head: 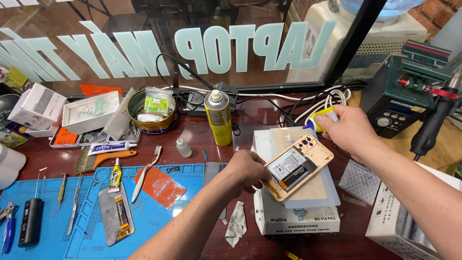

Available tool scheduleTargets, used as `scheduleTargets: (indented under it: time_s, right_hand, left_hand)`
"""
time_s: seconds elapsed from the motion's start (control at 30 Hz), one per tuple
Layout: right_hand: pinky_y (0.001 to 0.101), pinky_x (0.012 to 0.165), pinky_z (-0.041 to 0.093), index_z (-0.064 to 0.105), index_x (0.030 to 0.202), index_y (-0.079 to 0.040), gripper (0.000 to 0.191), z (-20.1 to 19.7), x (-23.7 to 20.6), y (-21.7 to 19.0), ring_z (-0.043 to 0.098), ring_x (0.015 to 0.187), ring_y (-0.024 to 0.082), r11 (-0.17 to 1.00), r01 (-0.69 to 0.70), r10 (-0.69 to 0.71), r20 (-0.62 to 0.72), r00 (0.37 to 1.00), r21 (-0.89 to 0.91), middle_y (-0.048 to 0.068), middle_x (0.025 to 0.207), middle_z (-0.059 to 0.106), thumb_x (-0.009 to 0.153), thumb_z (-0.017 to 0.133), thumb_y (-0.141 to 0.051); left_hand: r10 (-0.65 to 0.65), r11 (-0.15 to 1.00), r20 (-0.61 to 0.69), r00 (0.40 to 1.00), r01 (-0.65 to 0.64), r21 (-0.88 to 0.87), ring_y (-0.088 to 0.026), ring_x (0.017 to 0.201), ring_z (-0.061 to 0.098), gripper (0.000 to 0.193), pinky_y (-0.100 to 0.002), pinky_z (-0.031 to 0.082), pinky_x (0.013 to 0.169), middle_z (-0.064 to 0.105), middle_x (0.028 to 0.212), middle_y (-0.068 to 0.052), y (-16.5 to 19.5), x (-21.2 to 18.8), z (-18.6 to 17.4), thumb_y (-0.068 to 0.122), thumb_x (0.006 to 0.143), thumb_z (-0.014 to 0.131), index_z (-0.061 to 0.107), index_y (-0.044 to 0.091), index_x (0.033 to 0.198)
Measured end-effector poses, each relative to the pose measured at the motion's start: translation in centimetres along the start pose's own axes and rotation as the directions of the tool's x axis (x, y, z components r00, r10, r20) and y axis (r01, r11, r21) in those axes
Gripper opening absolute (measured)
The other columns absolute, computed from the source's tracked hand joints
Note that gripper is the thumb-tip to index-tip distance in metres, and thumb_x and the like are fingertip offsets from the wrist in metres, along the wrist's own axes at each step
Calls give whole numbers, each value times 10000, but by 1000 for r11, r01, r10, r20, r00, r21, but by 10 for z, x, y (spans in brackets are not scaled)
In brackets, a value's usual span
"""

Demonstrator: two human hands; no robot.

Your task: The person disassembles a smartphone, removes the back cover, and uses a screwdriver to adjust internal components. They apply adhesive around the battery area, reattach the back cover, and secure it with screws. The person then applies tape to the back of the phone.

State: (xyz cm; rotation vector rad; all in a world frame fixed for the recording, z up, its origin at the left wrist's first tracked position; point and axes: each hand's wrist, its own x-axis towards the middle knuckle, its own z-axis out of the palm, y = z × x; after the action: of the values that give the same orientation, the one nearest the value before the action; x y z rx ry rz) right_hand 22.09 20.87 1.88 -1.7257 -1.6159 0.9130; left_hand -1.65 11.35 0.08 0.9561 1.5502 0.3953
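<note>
The left hand (248,169) is pinching the near end of the open phone (297,166), which is lying on the white pad (327,190). The phone's long side is pointing to 2 o'clock. The right hand (349,130) is curling around a small yellow bottle (321,119), hanging just past the phone's far end, at 1 o'clock.

The left hand (246,169) covers the near corner of the opened phone (298,166). The right hand (350,129) hides most of a small yellow-and-blue bottle (321,118), perhaps a glue dispenser. The cardboard box (404,226) runs off the lower edge.
</note>
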Motion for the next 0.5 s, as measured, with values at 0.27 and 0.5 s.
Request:
scheduleTargets:
  time_s: [0.27,0.5]
  right_hand:
    - [300,624,520,725,1013,-9,220,0,-3,15,632,682,127,981,-59,50,56,997,187,66,848,731,972,695,-223]
    - [289,646,535,708,1017,-4,221,-2,-1,15,624,711,122,955,-80,58,83,995,287,54,864,707,994,667,-220]
  left_hand:
    - [7,999,0,1000,-7,33,-212,773,721,275,-376,607,657,761,952,-142,1,2,2,58,815,763,711,23,1083]
    - [30,999,-19,999,-29,30,-208,765,733,299,-351,613,636,764,942,-153,2,0,2,59,813,764,717,6,1104]
